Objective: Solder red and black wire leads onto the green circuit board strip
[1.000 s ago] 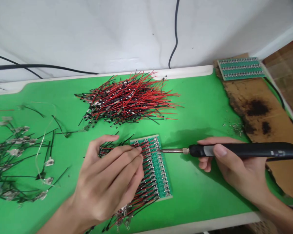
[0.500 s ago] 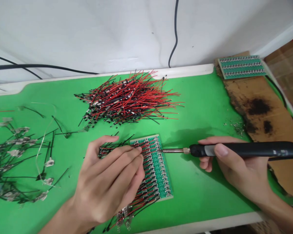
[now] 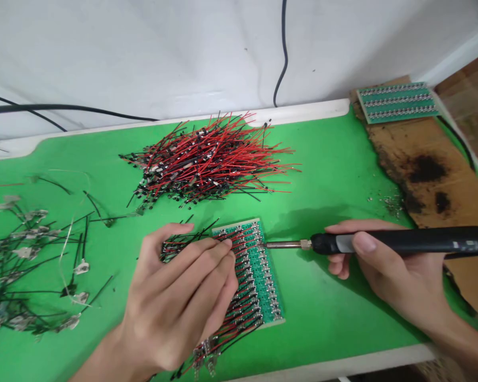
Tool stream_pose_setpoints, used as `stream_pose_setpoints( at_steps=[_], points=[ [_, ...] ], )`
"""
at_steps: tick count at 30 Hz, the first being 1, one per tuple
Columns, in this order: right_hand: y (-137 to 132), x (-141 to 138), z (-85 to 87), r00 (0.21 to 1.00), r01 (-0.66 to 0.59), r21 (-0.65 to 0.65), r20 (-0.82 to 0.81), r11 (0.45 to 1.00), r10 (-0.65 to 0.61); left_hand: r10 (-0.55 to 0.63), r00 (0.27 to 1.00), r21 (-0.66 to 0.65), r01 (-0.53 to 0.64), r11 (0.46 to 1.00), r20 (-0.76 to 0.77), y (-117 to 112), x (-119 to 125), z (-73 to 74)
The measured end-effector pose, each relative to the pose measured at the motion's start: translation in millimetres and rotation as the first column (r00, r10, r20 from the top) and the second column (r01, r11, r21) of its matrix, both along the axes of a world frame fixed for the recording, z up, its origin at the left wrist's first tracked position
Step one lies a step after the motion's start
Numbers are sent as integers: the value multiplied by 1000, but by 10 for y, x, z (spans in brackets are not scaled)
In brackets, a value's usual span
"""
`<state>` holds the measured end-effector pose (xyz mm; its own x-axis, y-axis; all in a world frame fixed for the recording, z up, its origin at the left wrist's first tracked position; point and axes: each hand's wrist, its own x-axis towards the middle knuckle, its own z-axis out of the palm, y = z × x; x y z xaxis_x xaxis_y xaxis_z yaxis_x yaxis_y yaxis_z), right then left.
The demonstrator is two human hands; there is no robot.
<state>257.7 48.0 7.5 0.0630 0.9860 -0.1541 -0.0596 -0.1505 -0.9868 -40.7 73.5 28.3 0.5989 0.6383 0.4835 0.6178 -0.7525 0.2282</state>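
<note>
My left hand [image 3: 175, 302] lies flat, fingers together, pressing a row of red and black wires [image 3: 227, 318] onto a small green circuit board [image 3: 263, 281] on the green mat [image 3: 326, 180]. My right hand [image 3: 386, 270] grips a black soldering iron [image 3: 402, 242] like a pen. Its metal tip [image 3: 279, 245] points left and touches the board's right edge near the top. The wires' ends sit in the board's solder pads.
A heap of loose red and black wires [image 3: 207, 162] lies behind the board. Trimmed black leads and metal bits [image 3: 27, 265] are scattered at the left. A scorched cardboard piece [image 3: 426, 170] with another green board [image 3: 398, 102] sits at the right. Cables [image 3: 281, 53] hang on the wall.
The soldering iron and my right hand have shifted slightly to the right, the tip staying at the board's edge. My left hand keeps pressing the wires.
</note>
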Motion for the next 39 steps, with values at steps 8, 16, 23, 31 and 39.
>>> stream_pose_setpoints(
  at_steps=[8,16,23,31,39],
  points=[
    [18,3,7,1000,1,2,15,1000,-1,-23,999,5,23,1000,-35,12,14,17],
    [7,4,17,999,-1,-6,49,1000,2,-39,996,-19,37,999,-83,11,-11,40],
    [11,19,-4,1000,19,27,21,999,-20,-41,998,-17,40,999,-54,21,12,21],
    [34,-1,14,995,74,0,-73,997,-74,-20,1000,-64,21,998,15,79,16,24],
    [117,9,-36,988,43,-39,-146,998,-48,-154,987,-100,149,984,-42,144,-90,71]
  ],
)
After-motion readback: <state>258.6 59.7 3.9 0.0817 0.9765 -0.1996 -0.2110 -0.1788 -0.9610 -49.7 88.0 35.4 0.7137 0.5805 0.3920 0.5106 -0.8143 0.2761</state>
